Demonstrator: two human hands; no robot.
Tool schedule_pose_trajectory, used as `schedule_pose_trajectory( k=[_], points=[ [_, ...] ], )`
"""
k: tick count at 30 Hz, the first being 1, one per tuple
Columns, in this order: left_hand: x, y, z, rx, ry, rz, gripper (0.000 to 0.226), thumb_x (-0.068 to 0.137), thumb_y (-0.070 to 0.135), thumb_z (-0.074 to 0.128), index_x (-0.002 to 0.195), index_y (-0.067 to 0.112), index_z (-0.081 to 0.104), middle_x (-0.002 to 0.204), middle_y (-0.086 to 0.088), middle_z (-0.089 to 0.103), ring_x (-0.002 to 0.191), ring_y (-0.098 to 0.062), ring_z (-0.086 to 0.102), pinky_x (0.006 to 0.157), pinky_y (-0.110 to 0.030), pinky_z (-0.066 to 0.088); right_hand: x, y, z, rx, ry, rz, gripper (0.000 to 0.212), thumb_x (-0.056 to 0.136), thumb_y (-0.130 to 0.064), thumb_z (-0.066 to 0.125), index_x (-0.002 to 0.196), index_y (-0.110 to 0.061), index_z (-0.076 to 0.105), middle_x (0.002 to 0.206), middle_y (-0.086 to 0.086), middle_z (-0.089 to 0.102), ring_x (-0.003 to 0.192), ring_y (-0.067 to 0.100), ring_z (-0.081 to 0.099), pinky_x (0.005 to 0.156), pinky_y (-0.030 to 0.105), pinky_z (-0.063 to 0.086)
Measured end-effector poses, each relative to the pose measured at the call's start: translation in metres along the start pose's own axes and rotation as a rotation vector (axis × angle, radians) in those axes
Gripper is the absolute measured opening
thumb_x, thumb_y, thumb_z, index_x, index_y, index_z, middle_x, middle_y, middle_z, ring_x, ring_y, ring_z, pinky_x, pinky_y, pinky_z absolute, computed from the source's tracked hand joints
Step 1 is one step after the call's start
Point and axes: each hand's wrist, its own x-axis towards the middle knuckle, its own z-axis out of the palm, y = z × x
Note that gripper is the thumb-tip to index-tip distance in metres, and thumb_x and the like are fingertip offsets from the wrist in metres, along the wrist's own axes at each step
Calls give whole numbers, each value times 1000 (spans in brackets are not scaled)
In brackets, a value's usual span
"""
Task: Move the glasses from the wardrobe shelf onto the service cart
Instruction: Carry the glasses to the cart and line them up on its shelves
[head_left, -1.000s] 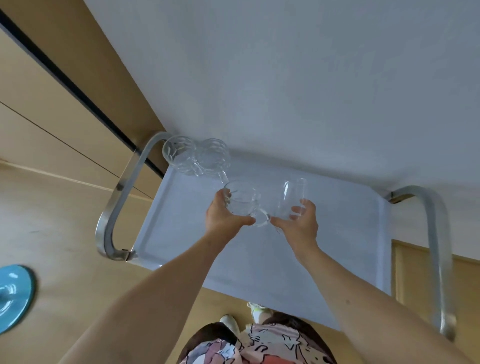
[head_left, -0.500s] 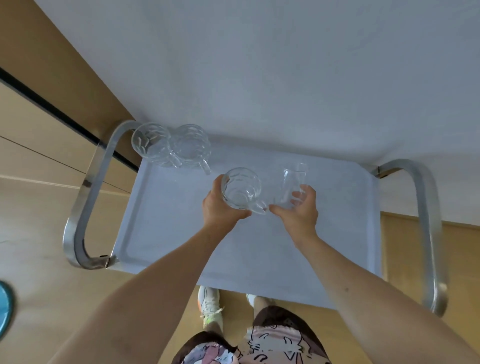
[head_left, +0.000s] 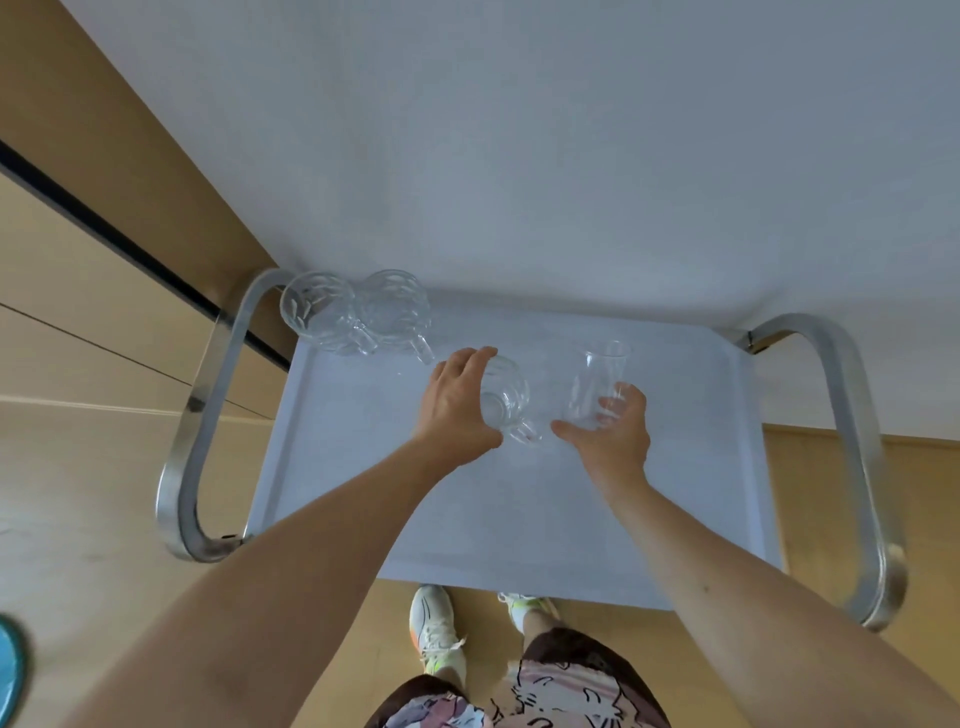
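**Both hands on glasses over the cart tray**

Here, the left hand (head_left: 457, 405) wraps a clear patterned glass mug with a handle (head_left: 503, 400), fingers curled over its far side, thumb under near the base; the mug's handle sticks out toward the person at lower right. Mug is tipped, mouth facing away from the hand. Cannot tell if it touches the tray.

The right hand (head_left: 615, 434) holds a tall clear plain glass tumbler (head_left: 595, 387) at its lower part, fingers bent around the far side, thumb stretched out on the near left. Tumbler leans, rim pointing up and away. Contact with the tray also unclear.

Both glasses sit over the middle of the pale grey-blue flat tray top of the service cart (head_left: 519, 519), just beside each other, mug left, tumbler right.

Two more clear patterned glass mugs with handles (head_left: 358, 314) stand at the far left corner of the tray, touching each other.

Brushed metal loop handles: left one (head_left: 200, 415), right one (head_left: 862, 452). Cart stands against a white wall (head_left: 519, 130) on a light wood floor (head_left: 78, 493). Wooden panelling (head_left: 78, 249) at left. A blue round object (head_left: 9, 670) shows at the lower left edge. White sneakers (head_left: 436, 629) show below the tray.
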Motion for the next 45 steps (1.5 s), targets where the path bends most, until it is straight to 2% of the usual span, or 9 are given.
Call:
schedule_pose_trajectory(
  k=[5,13,19,25,28,31,39,41,45],
  points=[
    [21,4,-12,41,-3,10,108,52,22,87,148,28,38,143,5,44,128,-22,47,93,-23,35,6,-5,-3,-7,6,-4,94,59,-19,97,137,-23,43,121,-3,58,104,18,61,91,32,51],
    [63,14,-24,93,-24,17,106,58,21,87,150,27,35,147,4,41,131,-23,44,91,-25,38,21,-8,5,1,-27,-4,90,60,-19,97,132,-25,44,120,-4,57,105,17,60,86,26,46],
    [85,14,-36,179,-17,-6,104,59,23,86,148,28,33,145,4,41,130,-23,45,87,-32,44,31,-12,7,9,-39,-5,89,60,-18,97,132,-22,45,120,-2,57,105,19,59,91,30,48],
    [92,12,-43,255,20,-36,102,61,24,86,148,24,33,141,3,43,136,-20,33,79,-33,41,39,-21,12,12,-59,-18,88,61,-19,97,130,-27,43,121,-4,56,106,18,59,92,31,49],
    [93,11,-45,320,51,-10,101,60,27,85,147,21,35,137,3,47,138,-19,27,86,-33,46,41,-24,15,22,-64,-18,88,61,-19,97,130,-27,43,122,-3,56,106,18,59,93,32,50],
    [95,9,-50,374,58,11,101,60,30,86,147,18,37,134,3,51,138,-20,28,94,-32,44,41,-26,17,21,-68,-21,88,61,-18,97,129,-28,43,121,-3,56,106,18,59,94,33,49],
    [93,5,-56,342,41,-1,102,63,22,84,152,19,34,143,2,47,140,-23,28,105,-32,39,40,-28,24,31,-84,-15,91,60,-19,97,134,-25,43,122,-4,56,107,19,59,93,31,49],
    [92,5,-57,331,26,14,101,65,16,83,153,20,33,148,1,44,141,-24,29,114,-35,35,39,-29,25,27,-85,-19,92,60,-20,96,134,-26,43,123,-4,56,108,18,59,94,31,49],
    [94,6,-57,362,3,61,99,69,9,78,155,21,31,155,0,38,145,-25,28,126,-41,12,37,-32,28,32,-88,-23,92,60,-20,96,136,-25,43,123,-4,56,110,18,58,95,34,50]
  ],
)
